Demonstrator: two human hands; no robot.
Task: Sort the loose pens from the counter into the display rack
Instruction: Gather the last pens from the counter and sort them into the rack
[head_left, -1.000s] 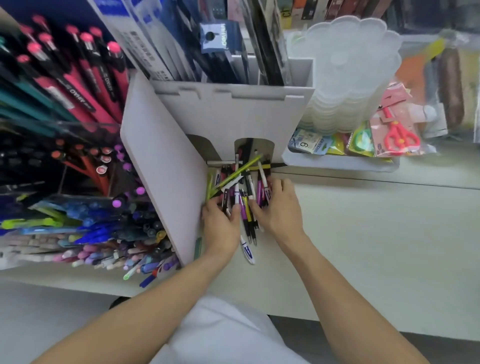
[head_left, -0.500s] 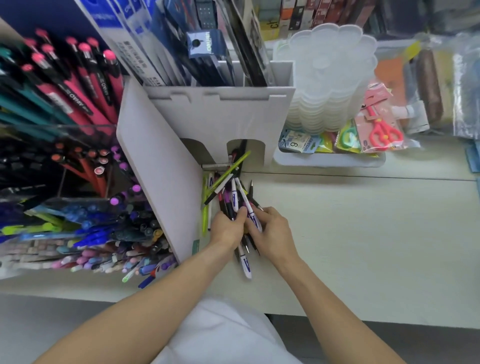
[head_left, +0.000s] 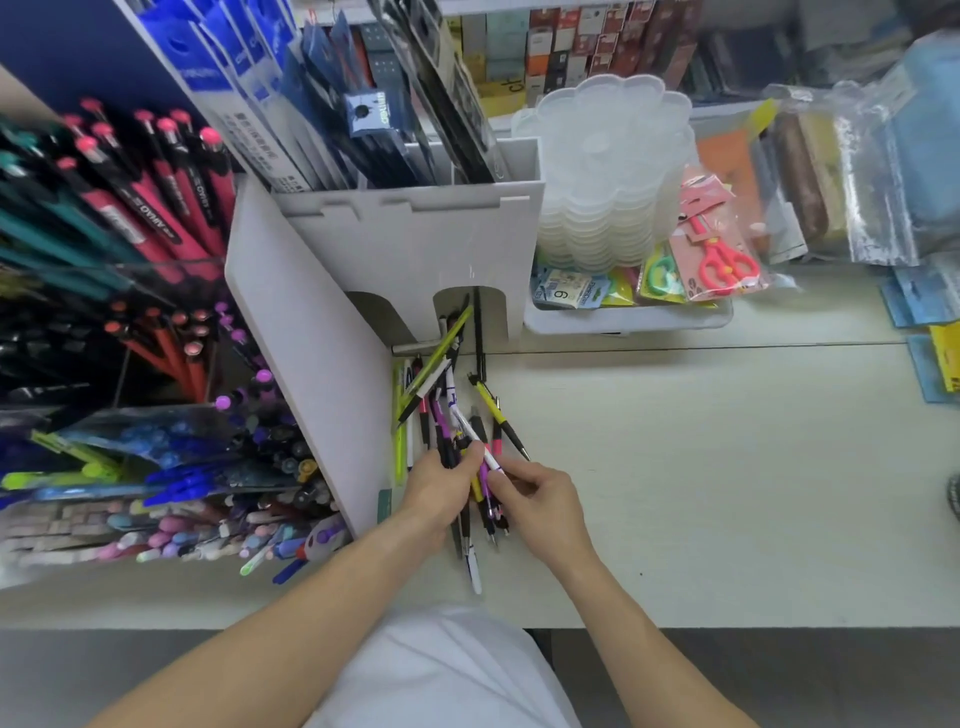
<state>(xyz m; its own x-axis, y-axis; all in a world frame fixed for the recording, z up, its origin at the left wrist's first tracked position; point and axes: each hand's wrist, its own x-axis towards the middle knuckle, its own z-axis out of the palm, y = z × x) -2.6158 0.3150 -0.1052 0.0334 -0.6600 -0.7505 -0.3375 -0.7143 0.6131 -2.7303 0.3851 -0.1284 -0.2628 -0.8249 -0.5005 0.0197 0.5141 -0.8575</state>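
Note:
A heap of loose pens (head_left: 441, 400) in yellow, black, white, purple and pink lies on the pale counter (head_left: 701, 467), against the side panel of the display rack (head_left: 301, 364). My left hand (head_left: 441, 488) grips a bundle of pens from the heap's near end. My right hand (head_left: 540, 499) pinches the same bundle from the right, around a white pen (head_left: 480, 441). Several pen tips stick out below both hands. The rack's tiers on the left hold red, purple, blue and pastel pens.
A grey holder (head_left: 415, 239) with packaged pens stands behind the heap. To its right a white tray (head_left: 623, 322) carries stacked clear palettes (head_left: 608, 171) and packaged scissors (head_left: 722, 260). Plastic bags and blue and yellow packets lie at the far right.
Both hands have drawn back from the holder's base toward me, gathering pens into a bundle. The heap has been dragged nearer.

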